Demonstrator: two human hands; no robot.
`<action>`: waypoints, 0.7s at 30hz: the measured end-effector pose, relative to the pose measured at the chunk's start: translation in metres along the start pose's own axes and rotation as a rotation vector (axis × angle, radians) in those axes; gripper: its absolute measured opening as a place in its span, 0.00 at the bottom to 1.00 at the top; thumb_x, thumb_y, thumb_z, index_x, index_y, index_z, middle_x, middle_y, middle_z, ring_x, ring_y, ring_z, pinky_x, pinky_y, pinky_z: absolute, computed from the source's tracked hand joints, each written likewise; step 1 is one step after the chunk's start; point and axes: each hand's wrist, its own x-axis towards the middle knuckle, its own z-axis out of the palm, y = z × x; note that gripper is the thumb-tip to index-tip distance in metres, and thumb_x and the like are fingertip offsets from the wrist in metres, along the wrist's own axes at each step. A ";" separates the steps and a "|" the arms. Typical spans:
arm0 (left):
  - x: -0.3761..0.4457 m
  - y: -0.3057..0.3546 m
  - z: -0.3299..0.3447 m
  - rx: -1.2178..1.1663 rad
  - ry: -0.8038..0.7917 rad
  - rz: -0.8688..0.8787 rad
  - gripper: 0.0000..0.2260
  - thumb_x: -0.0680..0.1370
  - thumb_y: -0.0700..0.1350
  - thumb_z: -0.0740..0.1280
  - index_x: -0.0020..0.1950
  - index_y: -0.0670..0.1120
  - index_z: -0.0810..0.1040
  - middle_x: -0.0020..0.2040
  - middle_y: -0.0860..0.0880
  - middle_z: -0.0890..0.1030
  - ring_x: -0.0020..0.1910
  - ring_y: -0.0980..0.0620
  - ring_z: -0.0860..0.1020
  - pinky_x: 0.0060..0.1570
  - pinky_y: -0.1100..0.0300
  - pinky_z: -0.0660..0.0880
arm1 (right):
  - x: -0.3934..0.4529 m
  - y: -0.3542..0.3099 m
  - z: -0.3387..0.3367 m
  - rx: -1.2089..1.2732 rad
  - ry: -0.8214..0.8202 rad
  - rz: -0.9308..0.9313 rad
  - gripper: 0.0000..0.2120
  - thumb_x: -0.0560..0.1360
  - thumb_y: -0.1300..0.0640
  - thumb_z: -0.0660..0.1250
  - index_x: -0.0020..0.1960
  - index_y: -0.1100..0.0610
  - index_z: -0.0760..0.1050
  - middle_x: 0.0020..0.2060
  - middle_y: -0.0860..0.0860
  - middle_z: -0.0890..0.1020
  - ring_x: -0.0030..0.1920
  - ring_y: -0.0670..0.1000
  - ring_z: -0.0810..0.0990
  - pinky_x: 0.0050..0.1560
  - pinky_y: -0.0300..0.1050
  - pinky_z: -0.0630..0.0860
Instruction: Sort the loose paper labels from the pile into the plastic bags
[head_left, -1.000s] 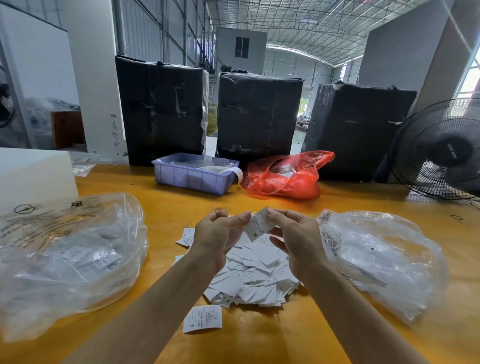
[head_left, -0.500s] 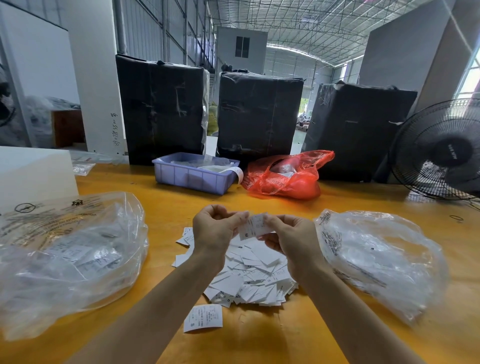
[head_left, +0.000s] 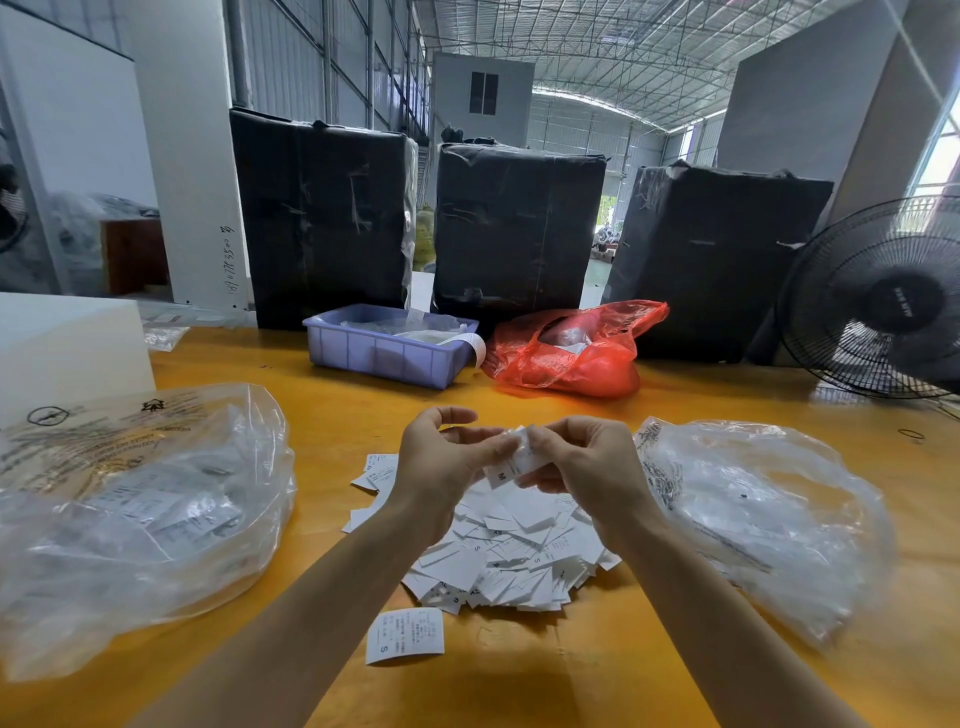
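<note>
A pile of white paper labels (head_left: 511, 561) lies on the yellow table (head_left: 597, 670) in front of me. Both hands hover just above it. My left hand (head_left: 441, 478) and my right hand (head_left: 587, 467) together pinch a small white label marked M (head_left: 514, 462) between their fingertips. One loose label marked S (head_left: 405, 635) lies apart, nearer to me. A large clear plastic bag (head_left: 135, 519) holding labels sits at the left. A second clear plastic bag (head_left: 758, 525) sits at the right.
At the back stand a purple tray (head_left: 384, 353), a red plastic bag (head_left: 571, 353) and three black wrapped boxes (head_left: 519, 228). A black fan (head_left: 883, 301) is at the right edge, a white block (head_left: 67, 343) at the left.
My hands have dropped slightly and drawn closer together, and the held label has turned so that its M mark faces me.
</note>
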 end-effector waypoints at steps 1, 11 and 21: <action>0.000 -0.001 0.000 0.037 0.003 0.021 0.19 0.66 0.33 0.76 0.50 0.44 0.72 0.39 0.47 0.83 0.41 0.50 0.82 0.42 0.55 0.80 | 0.001 0.000 -0.002 -0.028 -0.023 0.005 0.09 0.76 0.61 0.67 0.44 0.68 0.78 0.33 0.59 0.82 0.28 0.50 0.82 0.29 0.38 0.75; 0.002 -0.006 -0.001 -0.041 0.166 0.056 0.14 0.68 0.33 0.74 0.47 0.42 0.73 0.43 0.43 0.82 0.46 0.45 0.81 0.49 0.50 0.79 | -0.001 0.005 0.004 -0.211 -0.155 -0.172 0.25 0.72 0.61 0.71 0.67 0.56 0.69 0.45 0.59 0.82 0.38 0.53 0.84 0.43 0.47 0.82; -0.001 0.000 0.001 -0.354 0.179 -0.175 0.11 0.70 0.35 0.72 0.42 0.45 0.71 0.40 0.45 0.79 0.37 0.46 0.79 0.34 0.54 0.77 | -0.002 0.007 0.009 -0.106 -0.223 -0.165 0.20 0.68 0.64 0.75 0.59 0.58 0.78 0.41 0.54 0.84 0.35 0.47 0.82 0.39 0.38 0.79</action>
